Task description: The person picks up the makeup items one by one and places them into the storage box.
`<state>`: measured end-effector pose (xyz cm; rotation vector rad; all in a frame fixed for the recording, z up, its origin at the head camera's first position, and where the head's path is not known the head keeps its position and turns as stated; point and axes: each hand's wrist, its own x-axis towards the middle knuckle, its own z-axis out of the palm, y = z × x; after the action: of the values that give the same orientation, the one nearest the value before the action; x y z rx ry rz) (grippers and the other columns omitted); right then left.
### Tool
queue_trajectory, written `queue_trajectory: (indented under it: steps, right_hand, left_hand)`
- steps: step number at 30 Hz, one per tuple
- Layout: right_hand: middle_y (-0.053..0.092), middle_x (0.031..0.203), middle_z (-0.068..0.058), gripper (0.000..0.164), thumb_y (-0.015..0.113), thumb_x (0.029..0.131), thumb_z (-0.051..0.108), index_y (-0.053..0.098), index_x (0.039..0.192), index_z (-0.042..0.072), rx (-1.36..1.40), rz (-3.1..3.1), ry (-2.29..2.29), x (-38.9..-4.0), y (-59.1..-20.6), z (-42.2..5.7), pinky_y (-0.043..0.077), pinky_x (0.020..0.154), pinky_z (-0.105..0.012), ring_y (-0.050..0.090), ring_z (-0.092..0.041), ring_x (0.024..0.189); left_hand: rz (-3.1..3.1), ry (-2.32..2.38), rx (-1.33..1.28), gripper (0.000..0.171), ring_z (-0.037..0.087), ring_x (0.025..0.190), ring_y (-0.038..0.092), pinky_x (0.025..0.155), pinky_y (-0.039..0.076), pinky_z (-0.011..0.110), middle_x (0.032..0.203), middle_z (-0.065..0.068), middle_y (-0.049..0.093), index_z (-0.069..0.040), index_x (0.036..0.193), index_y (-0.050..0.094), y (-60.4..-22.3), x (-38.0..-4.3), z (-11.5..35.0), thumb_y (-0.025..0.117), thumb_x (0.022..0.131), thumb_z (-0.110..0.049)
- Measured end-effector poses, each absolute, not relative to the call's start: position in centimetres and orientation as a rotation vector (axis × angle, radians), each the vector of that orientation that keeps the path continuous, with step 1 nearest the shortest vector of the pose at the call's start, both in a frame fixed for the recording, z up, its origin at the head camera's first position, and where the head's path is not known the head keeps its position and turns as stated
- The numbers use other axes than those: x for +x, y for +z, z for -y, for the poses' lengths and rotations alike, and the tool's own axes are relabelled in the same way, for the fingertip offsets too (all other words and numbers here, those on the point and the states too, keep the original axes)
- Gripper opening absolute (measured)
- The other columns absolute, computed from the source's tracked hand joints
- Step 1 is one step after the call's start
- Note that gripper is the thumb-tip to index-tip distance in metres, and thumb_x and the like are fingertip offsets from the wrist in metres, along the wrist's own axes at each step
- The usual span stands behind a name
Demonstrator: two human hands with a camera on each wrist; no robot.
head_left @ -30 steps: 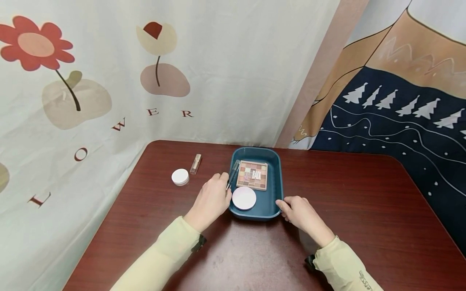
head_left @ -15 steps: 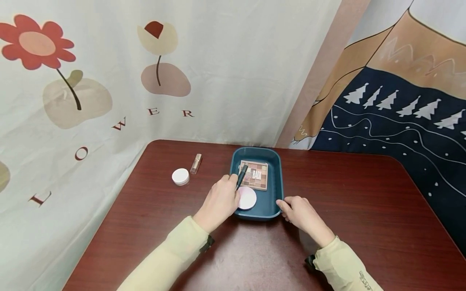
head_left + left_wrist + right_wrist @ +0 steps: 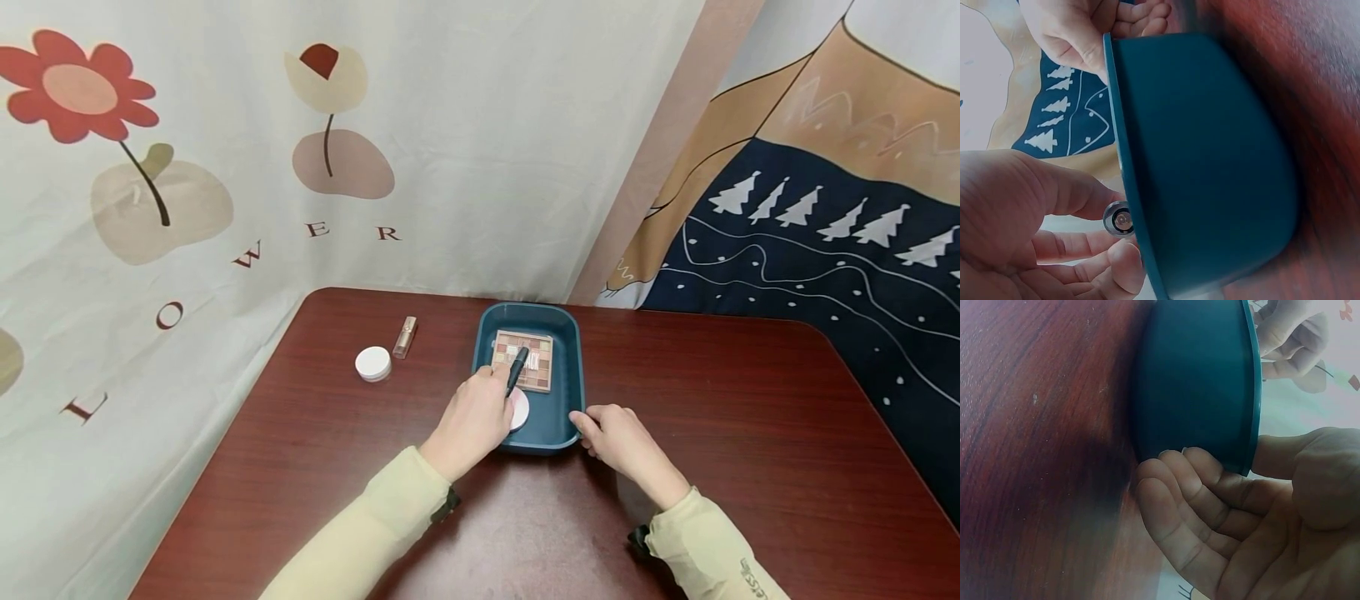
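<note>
Over the tray (image 3: 557,417), left hand (image 3: 474,417) pinches a pen-like stick (image 3: 517,370); right hand (image 3: 617,437) grips the right edge (image 3: 581,367).

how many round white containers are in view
2: one container sits on the table, left of the blue tray, near a small tube; another container lies inside the tray, partly covered. Others could be hidden.

Bright, even head view; dimmer, softer wrist views.
Pale glare spreads toward the near edge of the glossy red-brown wooden tabletop (image 3: 735,417); soft shadows fall by the near corners of the blue rectangular plastic tray (image 3: 557,417). In the left wrist view, the tray's wall looks dark and the tabletop blurs.
</note>
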<state>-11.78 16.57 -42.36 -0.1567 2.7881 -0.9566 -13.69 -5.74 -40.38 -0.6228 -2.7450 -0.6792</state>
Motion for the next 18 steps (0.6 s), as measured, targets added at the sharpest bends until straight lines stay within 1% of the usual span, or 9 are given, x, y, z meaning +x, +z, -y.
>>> queue_trajectory:
  steps: [5, 8, 14, 18]
  right_hand:
    - [0.062, 0.065, -0.002, 0.036, 0.058, 0.105, 0.021, 0.063, 0.072, 0.008, -0.148, -2.782, -0.956, -11.8, -42.3, -16.6, 0.048, 0.061, -0.032, 0.058, -0.012, 0.059]
    - [0.063, 0.066, -0.002, 0.035, 0.058, 0.105, 0.021, 0.064, 0.073, 0.008, -0.144, -2.780, -0.956, -11.8, -42.3, -16.5, 0.048, 0.061, -0.032, 0.058, -0.012, 0.059]
    - [0.063, 0.066, -0.003, 0.035, 0.058, 0.105, 0.020, 0.064, 0.073, 0.007, -0.143, -2.779, -0.962, -11.8, -42.3, -16.5, 0.049, 0.060, -0.032, 0.058, -0.012, 0.058]
    - [0.062, 0.064, -0.002, 0.035, 0.058, 0.105, 0.020, 0.064, 0.073, 0.007, -0.150, -2.783, -0.963, -11.8, -42.3, -16.5, 0.049, 0.060, -0.031, 0.058, -0.012, 0.058]
  left_hand:
    - [2.768, -0.704, -0.627, 0.022, 0.032, 0.072, 0.066, 0.065, 0.058, 0.046, 0.087, 0.017, 0.064, 0.007, 0.111, 0.066, -40.6, -13.7, 5.0, 0.071, 0.093, -0.006]
    - [2.785, -0.703, -0.624, 0.018, 0.031, 0.071, 0.065, 0.064, 0.058, 0.045, 0.085, 0.016, 0.063, 0.005, 0.105, 0.066, -40.7, -13.6, 4.7, 0.071, 0.093, -0.008]
    - [2.805, -0.663, -0.649, 0.020, 0.030, 0.074, 0.070, 0.067, 0.059, 0.042, 0.085, 0.016, 0.066, 0.005, 0.109, 0.067, -41.0, -13.6, 4.1, 0.072, 0.093, -0.007]
    - [2.821, -0.669, -0.655, 0.024, 0.029, 0.071, 0.070, 0.064, 0.059, 0.040, 0.083, 0.016, 0.067, 0.005, 0.112, 0.066, -41.3, -13.7, 3.8, 0.072, 0.092, -0.006]
